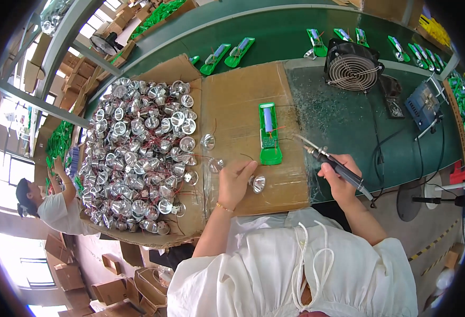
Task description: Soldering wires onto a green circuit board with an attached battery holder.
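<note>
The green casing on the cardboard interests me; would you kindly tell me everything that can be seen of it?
The green casing, apparently plastic, is long and narrow, lying open side up on the cardboard, its length running near to far. A bluish cylinder occupies its far half; a circuit board sits nearer, before the plain near end. Thin wires extend rightward. The left hand is close by; contact is unclear.

Can't read a single word, number or label in here, tbh. Closest to a sign: yellow-and-black striped tape [430,244] on the floor [396,240] over at the right, just stripes. Front of the blue box [422,108], right of the fan [353,73]: way too small and blurry for reading. Same deal with the battery [268,119] in the green case [271,155], can't make out any print.
</note>
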`<state>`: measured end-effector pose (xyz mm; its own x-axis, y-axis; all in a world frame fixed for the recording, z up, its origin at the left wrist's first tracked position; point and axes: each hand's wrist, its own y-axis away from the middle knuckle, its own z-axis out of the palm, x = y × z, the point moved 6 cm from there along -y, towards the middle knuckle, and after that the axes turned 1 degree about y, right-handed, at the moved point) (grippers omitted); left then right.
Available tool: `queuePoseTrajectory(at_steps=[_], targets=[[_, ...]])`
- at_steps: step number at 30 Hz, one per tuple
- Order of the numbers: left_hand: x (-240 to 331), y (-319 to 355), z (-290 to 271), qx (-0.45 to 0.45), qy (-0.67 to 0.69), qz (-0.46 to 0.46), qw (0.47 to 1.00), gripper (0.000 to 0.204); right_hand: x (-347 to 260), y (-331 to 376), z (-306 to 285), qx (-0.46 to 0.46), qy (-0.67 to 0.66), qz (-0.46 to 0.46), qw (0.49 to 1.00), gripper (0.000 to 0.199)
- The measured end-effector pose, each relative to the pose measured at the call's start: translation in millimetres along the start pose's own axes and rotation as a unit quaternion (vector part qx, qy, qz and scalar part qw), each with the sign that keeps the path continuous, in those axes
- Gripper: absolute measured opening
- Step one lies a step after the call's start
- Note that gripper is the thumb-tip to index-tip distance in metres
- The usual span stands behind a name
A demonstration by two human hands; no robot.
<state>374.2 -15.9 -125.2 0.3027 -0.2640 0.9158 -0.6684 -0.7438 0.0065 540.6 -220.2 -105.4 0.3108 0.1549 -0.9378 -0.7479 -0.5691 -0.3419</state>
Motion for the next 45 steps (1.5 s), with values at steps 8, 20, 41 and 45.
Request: queuePoseTrajectory(at_steps=[8,20,41,45], targets=[[4.4,-16.5,13.0,-0.039,-0.102,0.089,0.99,0.017,-3.8,-6.4,12.5,0.013,0.029,-0.021,0.999,0.016],[22.4,-18.8,20.0,0.0,-0.105,0.135,0.985,0.01,26.8,-14.9,29.1,-0.007,0.017,0.075,0.997,0.017],[19.0,-22.4,20.8,-0.016,-0.079,0.128,0.988,0.011,31.5,-17.2,32.3,0.03,-0.052,0.15,0.987,0.014],[19.7,-23.3,21.9,-0.02,-0.08,0.12,0.989,0.012,30.1,-14.7,22.8,0.056,-0.067,0.136,0.987,0.013]])
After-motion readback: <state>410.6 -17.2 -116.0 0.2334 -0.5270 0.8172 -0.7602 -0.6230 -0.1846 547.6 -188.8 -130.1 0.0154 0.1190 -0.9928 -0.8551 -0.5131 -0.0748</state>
